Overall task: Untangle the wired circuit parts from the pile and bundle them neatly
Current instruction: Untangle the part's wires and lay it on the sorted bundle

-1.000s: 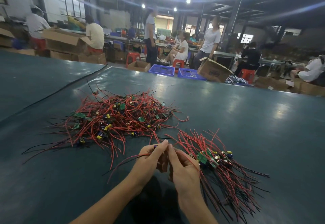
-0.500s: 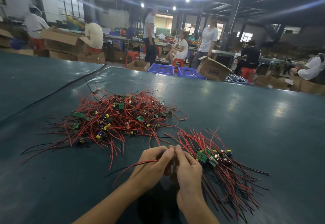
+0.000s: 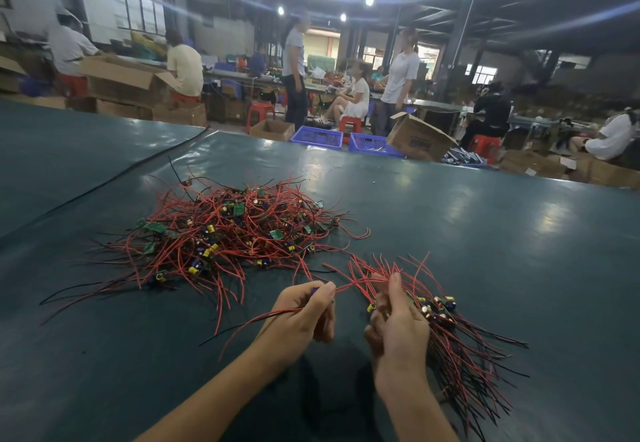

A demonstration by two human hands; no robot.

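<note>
Down at the table's near edge, the hands have split. Half a second ago they were pressed together, and now a gap shows between them. The left hand (image 3: 301,313) pinches a single wired part (image 3: 316,291) between thumb and curled fingers, its red and black leads trailing down to the left across the mat. The right hand (image 3: 398,323) has swung right and curls round the head end of the bundle (image 3: 460,348), one finger pointing up. The bundle's wires fan away to the lower right. Red leads arc across between the two hands. Up and left, the tangled pile (image 3: 235,233) sits where it was on the green table (image 3: 485,226). Beyond the far edge, blue crates (image 3: 317,137) and a tilted cardboard box (image 3: 419,138) stand on the floor.
</note>
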